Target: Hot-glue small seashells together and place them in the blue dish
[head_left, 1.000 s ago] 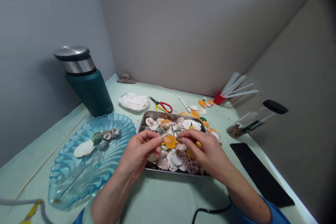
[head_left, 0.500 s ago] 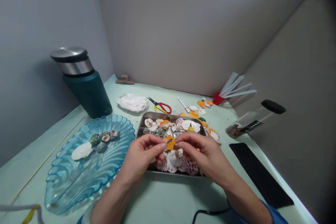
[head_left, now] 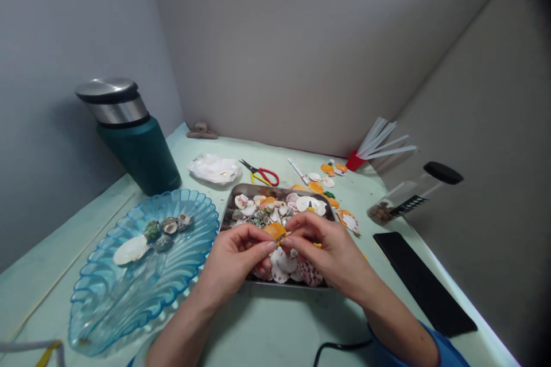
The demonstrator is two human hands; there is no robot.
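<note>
Currently both hands meet over the rectangular steel tray (head_left: 227, 213), which is heaped with mixed seashells. Left hand (head_left: 232, 258): thumb and forefinger closed in a pinch on the small orange scallop shell (head_left: 274, 230), held just above the heap. Right hand (head_left: 333, 252): fingertips closed on the same shell's right edge, exact contact hidden by the fingers. A yellow bit (head_left: 317, 245) shows under the right fingers, too small to identify. The tray's near rim is covered by both hands. The blue ribbed glass dish (head_left: 129, 298) to the left holds a few shells.
</note>
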